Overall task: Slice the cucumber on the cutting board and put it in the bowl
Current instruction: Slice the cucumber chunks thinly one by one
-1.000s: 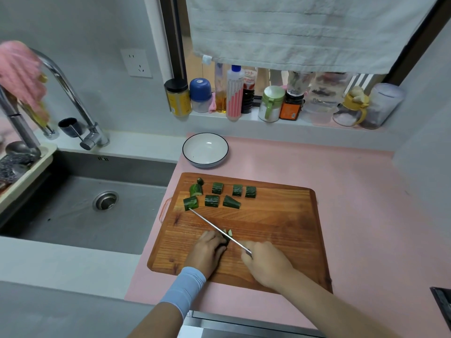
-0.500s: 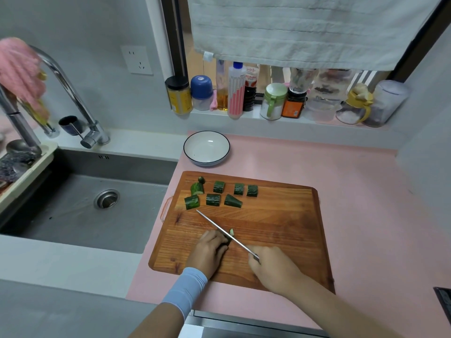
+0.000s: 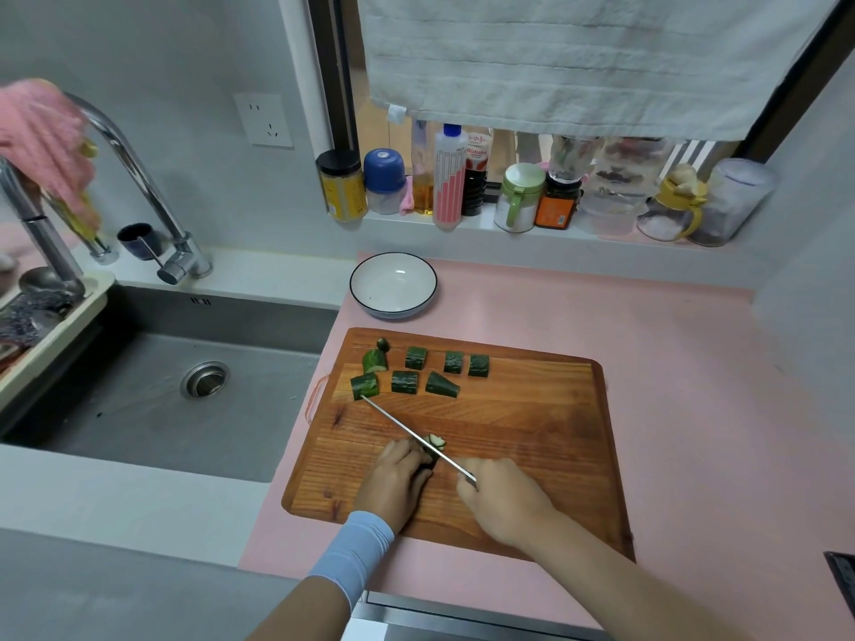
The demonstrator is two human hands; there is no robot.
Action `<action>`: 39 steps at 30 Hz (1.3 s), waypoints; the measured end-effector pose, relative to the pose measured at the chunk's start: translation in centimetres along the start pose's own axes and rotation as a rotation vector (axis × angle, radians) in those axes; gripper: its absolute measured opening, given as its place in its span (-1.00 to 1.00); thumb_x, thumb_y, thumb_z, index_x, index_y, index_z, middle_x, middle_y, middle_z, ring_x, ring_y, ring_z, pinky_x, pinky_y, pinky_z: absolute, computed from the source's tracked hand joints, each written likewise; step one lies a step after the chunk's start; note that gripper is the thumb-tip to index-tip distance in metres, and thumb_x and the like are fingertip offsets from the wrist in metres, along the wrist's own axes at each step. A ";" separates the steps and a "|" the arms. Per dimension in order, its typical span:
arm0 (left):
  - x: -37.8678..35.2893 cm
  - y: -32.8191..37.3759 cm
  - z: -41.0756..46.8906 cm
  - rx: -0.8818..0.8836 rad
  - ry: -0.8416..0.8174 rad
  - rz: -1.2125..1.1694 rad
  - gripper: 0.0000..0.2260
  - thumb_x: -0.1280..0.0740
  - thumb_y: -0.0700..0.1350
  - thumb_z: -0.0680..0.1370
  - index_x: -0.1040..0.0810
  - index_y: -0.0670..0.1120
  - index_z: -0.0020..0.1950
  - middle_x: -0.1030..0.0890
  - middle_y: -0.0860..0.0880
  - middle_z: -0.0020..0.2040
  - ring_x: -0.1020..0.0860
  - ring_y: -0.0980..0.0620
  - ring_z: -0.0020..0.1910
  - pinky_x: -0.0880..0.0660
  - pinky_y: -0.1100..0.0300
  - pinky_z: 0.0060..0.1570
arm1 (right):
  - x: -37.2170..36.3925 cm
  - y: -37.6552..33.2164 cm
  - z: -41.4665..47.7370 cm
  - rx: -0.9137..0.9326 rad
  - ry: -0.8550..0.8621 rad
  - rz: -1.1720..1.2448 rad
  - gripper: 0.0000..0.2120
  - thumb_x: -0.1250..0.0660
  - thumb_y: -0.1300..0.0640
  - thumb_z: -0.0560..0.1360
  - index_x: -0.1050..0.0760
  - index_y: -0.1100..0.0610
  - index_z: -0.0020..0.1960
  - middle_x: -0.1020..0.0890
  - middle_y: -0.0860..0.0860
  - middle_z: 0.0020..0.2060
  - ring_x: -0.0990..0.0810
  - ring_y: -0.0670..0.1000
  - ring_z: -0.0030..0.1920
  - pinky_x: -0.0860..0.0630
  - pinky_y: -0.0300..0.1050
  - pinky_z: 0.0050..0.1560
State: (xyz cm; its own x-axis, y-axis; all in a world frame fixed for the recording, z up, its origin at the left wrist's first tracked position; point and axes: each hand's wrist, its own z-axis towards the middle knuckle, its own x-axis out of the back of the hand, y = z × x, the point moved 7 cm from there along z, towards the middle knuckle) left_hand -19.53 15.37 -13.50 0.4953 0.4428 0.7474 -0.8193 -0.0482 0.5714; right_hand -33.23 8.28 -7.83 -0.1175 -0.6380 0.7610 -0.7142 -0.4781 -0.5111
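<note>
Chunks (image 3: 405, 381) sit between knife (image 3: 402, 423) and bowl (image 3: 370, 270). Left hand (image 3: 393, 478) curls its fingers on the cucumber (image 3: 435, 441); right hand (image 3: 502, 501) grips that knife.

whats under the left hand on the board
A cucumber piece pokes out past the left hand, at the knife. The hand covers the rest, so its length is hidden.

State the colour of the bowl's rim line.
Dark, almost black, circling the white bowl; the head view shows it best.
</note>
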 end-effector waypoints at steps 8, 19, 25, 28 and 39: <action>-0.1 -0.2 -0.2 0.044 0.009 -0.043 -0.88 -0.48 -0.27 0.45 -0.64 -0.11 -0.05 -0.54 0.05 -0.10 -0.46 0.08 -0.08 -0.26 0.50 0.10 | 0.1 1.7 -2.8 0.045 0.036 0.008 -0.77 -0.14 0.01 0.61 -0.38 -0.11 -0.22 -0.54 -0.03 -0.38 -0.52 0.03 -0.34 -0.44 -0.01 -0.25; 0.0 -0.5 -0.3 0.065 0.043 -0.043 -0.86 -0.51 -0.28 0.42 -0.65 -0.12 -0.07 -0.55 0.03 -0.10 -0.46 0.12 -0.07 -0.28 0.51 0.11 | -0.6 1.3 -1.1 0.023 0.014 0.011 -0.77 -0.15 0.05 0.60 -0.39 -0.01 -0.23 -0.55 -0.04 -0.35 -0.50 0.04 -0.31 -0.38 -0.05 -0.26; 0.0 -0.2 -0.5 0.038 0.052 -0.005 -0.86 -0.49 -0.29 0.43 -0.64 -0.12 -0.06 -0.54 -0.02 -0.08 -0.46 0.06 -0.05 -0.39 0.34 0.05 | -1.6 0.1 0.7 0.012 0.032 -0.005 -0.82 -0.15 0.04 0.58 -0.51 0.03 -0.04 -0.68 0.09 -0.15 -0.60 0.19 -0.09 -0.50 0.00 -0.11; 0.0 -0.1 -0.5 0.016 0.050 0.015 -0.88 -0.49 -0.27 0.45 -0.64 -0.12 -0.05 -0.53 -0.02 -0.09 -0.45 0.05 -0.05 -0.41 0.29 0.02 | -1.7 0.3 0.6 0.025 0.037 -0.006 -0.79 -0.13 0.03 0.57 -0.53 0.00 0.06 -0.68 0.09 -0.14 -0.62 0.18 -0.09 -0.51 0.00 -0.12; 0.1 -0.4 -0.4 0.055 0.052 -0.015 -0.89 -0.50 -0.25 0.44 -0.64 -0.12 -0.09 -0.56 -0.01 -0.13 -0.45 0.08 -0.08 -0.37 0.36 0.02 | -0.5 0.4 -1.6 0.075 0.071 -0.004 -0.81 -0.15 -0.01 0.62 -0.53 -0.12 0.09 -0.59 -0.03 -0.28 -0.53 0.08 -0.24 -0.44 -0.04 -0.18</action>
State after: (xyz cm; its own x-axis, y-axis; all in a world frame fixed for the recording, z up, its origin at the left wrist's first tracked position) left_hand -19.28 15.84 -13.76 0.4907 0.4897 0.7207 -0.7939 -0.0896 0.6014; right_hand -34.57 9.37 -7.76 -0.1653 -0.5933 0.7878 -0.6617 -0.5256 -0.5347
